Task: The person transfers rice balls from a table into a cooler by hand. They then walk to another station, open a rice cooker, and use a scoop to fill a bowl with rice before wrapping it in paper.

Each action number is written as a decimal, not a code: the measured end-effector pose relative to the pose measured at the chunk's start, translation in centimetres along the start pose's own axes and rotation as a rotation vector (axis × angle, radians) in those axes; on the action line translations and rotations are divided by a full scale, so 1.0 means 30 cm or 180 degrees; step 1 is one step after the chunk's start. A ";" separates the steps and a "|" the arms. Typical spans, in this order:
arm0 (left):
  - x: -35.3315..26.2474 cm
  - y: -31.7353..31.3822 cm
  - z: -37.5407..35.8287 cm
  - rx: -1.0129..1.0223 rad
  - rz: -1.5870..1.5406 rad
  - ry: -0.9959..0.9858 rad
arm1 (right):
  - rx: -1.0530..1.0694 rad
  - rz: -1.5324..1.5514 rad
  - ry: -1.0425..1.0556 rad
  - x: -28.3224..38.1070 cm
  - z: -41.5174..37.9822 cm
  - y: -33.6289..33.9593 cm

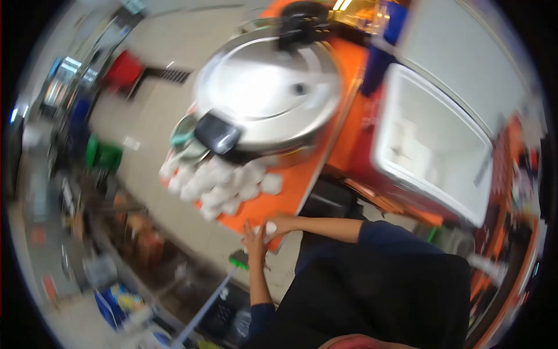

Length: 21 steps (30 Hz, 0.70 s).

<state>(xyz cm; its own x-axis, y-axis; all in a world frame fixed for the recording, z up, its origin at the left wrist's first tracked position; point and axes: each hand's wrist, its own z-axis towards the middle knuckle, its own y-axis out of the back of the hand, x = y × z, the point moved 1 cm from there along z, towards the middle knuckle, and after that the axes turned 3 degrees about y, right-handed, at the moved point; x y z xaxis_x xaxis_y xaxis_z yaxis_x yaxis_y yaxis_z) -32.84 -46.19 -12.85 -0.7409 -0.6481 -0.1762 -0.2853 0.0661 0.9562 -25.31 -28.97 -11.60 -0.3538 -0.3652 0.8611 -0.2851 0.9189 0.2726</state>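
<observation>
Near the corner of the orange table, my two hands are close together. My left hand has its fingers spread apart, beside a small white piece. Fingers of my right hand curl round that piece; blur hides its exact shape. Just beyond my hands, a pile of white rounded pieces lies on the orange surface. Behind the pile stands a large round metal pot with a shiny lid and black handles.
On the right, a red cooler box with a white interior stands open. A red bin and a green container are on the floor at left. A blue-and-yellow bag lies at the lower left, near shelving.
</observation>
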 end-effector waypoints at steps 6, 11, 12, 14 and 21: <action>0.011 0.091 0.066 0.0783 -0.0659 -0.1152 | -0.0072 0.1285 0.2182 0.362 -1.024 0.539; -0.394 0.473 0.110 0.3340 -0.4189 -0.0330 | -0.2543 0.0314 0.0890 0.271 -1.745 0.813; -0.516 0.580 0.132 0.3159 -0.3971 -0.0930 | -0.2475 0.0034 0.0203 0.223 -1.793 0.860; -0.742 0.722 0.182 0.3184 -0.3697 -0.1666 | -0.2260 -0.0694 -0.0814 -0.085 -1.800 0.905; -1.722 1.019 0.264 0.2486 -0.1444 -0.4040 | -0.1436 -0.3069 -0.2408 -0.989 -1.725 0.787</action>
<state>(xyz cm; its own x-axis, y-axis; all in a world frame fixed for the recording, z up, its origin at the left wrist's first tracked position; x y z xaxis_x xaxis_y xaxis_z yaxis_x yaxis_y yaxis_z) -8.09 -4.68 23.64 -0.4031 0.2935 -0.8668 -0.5548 0.6749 0.4865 24.56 11.27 -8.49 -0.6285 -0.7582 -0.1733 -0.4338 0.1568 0.8873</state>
